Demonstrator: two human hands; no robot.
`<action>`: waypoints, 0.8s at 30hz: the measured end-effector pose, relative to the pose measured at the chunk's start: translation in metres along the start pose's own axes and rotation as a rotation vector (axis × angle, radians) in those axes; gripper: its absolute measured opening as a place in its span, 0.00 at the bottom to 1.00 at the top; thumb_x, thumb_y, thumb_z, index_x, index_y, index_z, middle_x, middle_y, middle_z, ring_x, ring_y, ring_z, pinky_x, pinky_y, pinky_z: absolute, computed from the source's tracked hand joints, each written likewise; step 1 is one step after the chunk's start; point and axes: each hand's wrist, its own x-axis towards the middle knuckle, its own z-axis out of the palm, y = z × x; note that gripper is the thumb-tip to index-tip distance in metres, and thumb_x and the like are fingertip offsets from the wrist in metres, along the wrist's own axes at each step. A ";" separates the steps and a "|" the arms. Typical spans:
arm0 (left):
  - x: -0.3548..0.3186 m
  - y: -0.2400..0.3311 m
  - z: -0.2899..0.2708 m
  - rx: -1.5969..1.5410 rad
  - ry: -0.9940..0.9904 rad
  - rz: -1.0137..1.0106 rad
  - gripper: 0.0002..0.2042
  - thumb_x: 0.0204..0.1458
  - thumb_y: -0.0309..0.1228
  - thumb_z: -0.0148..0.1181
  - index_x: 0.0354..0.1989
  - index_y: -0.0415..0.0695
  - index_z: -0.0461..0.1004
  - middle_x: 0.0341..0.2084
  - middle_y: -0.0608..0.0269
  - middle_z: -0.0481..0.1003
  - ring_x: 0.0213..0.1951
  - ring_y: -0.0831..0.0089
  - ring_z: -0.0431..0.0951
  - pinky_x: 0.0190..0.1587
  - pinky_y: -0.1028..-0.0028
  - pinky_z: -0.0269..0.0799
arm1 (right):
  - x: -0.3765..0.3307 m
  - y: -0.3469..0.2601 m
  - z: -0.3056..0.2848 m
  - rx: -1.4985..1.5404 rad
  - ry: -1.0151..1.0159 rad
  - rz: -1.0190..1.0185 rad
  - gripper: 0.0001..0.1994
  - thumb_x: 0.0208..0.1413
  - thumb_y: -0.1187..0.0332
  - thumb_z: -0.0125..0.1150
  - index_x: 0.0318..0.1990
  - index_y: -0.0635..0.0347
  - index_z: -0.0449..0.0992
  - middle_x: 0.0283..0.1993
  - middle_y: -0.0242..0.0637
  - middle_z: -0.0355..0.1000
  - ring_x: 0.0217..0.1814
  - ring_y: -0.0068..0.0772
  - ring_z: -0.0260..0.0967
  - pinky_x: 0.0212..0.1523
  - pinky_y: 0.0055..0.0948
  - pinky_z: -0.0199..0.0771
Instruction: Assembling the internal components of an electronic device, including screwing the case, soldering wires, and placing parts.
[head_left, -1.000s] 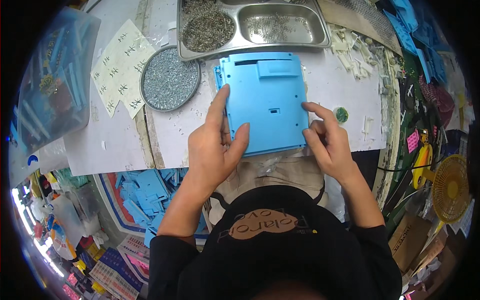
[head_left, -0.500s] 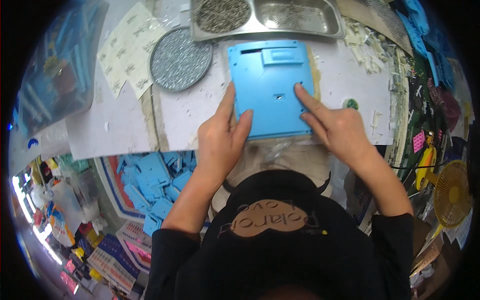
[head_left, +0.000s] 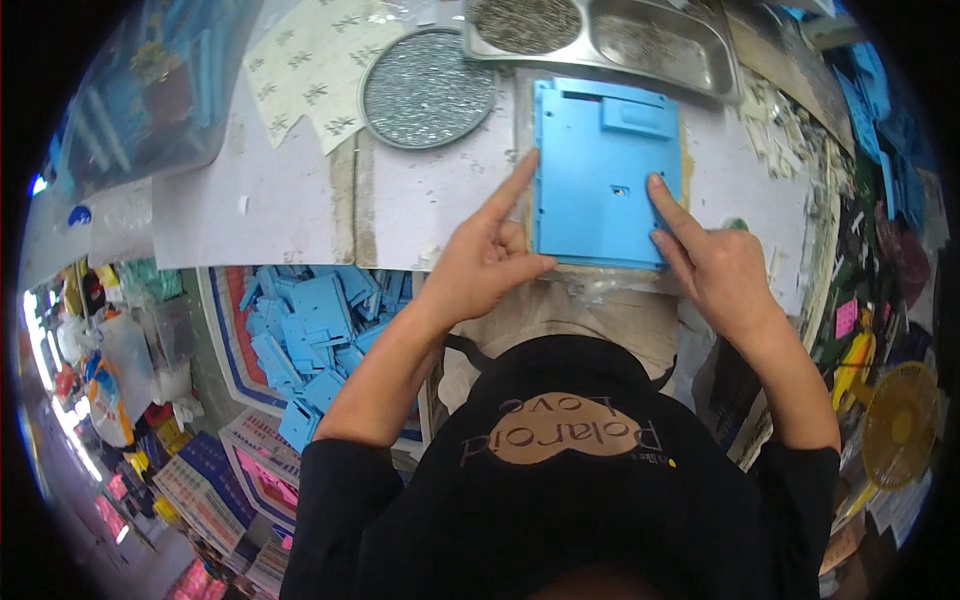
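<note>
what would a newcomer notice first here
Probably the bright blue panel, with the left hand at its left edge and the right hand on its right side. Next, the round dish of small metal pieces on the white table to its left, and the bin of blue parts at lower left.

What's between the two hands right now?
In the head view, a blue plastic panel lies between the left hand and the right hand.

We log a white tabletop (head_left: 270, 215) — far left, patterned paper (head_left: 300, 70) and a round dish (head_left: 428, 147) of metal pieces (head_left: 428, 90); far, a steel tray (head_left: 588, 48); near edge, a blue panel (head_left: 590, 170); right, scattered white parts (head_left: 775, 130).
</note>
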 end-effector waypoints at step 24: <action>0.057 0.040 -0.112 1.118 0.700 0.334 0.06 0.51 0.34 0.68 0.28 0.46 0.82 0.28 0.63 0.78 0.37 0.59 0.76 0.42 0.58 0.64 | 0.259 -0.072 0.036 -0.287 0.065 -0.588 0.06 0.53 0.63 0.65 0.34 0.54 0.82 0.36 0.31 0.77 0.51 0.38 0.70 0.53 0.41 0.70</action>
